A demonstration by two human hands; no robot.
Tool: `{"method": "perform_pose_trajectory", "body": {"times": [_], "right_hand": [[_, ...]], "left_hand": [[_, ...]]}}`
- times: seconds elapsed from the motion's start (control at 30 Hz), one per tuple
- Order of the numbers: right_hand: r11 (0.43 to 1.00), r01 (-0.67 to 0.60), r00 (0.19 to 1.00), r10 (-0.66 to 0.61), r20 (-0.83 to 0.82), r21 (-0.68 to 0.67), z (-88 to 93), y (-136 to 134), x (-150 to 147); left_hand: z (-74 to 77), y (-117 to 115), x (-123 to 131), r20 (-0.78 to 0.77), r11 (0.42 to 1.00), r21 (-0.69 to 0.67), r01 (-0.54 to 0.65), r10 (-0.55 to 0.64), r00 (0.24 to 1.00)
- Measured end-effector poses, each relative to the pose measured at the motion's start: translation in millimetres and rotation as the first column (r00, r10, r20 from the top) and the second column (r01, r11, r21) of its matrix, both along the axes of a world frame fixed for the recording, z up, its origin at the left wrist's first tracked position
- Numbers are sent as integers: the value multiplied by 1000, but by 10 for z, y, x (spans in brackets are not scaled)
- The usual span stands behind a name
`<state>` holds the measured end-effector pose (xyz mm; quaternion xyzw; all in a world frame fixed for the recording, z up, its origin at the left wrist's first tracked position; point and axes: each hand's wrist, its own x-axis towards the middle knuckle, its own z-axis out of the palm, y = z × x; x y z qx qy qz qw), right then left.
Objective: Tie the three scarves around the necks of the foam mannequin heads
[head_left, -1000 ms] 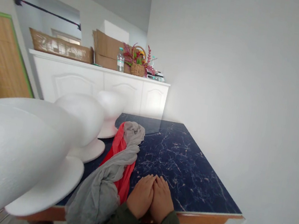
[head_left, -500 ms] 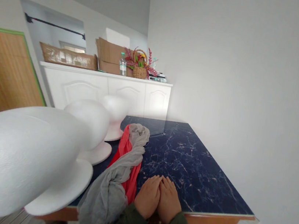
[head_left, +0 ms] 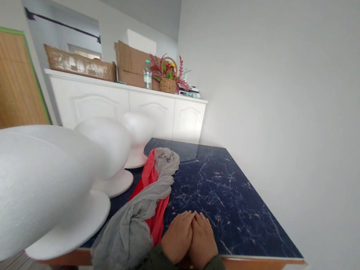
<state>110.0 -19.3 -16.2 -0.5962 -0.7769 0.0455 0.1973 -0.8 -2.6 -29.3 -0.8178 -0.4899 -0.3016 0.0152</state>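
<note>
My left hand [head_left: 178,235] and my right hand [head_left: 203,240] lie side by side at the table's near edge, touching along their inner sides. Both rest palm down, fingers stretched forward, with nothing visible in them. Just left of my left hand, a grey scarf [head_left: 135,218] lies twisted over a red scarf [head_left: 158,219], its near end hanging past the edge. Further left, three white foam mannequin heads stand in a row: a near one [head_left: 19,184], a middle one [head_left: 108,145] and a far one [head_left: 137,129].
The table [head_left: 230,204] has a dark blue marbled top and wooden legs. A white wall [head_left: 288,101] runs along its right. Behind stands a white cabinet [head_left: 100,101] bearing cardboard boxes [head_left: 129,63], a water bottle [head_left: 147,77] and a flower basket [head_left: 168,85]. A wooden panel [head_left: 3,79] stands left.
The camera view has shifted slightly, so the background sits a little further left and higher. My hands, the scarves and the foam heads keep their places.
</note>
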Motion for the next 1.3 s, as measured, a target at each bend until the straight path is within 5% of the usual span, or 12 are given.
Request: {"method": "perform_pose_trajectory", "body": {"times": [1.3], "right_hand": [[1000,-4,999,4,51,2,18,-16,16]], "left_hand": [[62,-38,15,4,997,-74,-3,4,1000]]}}
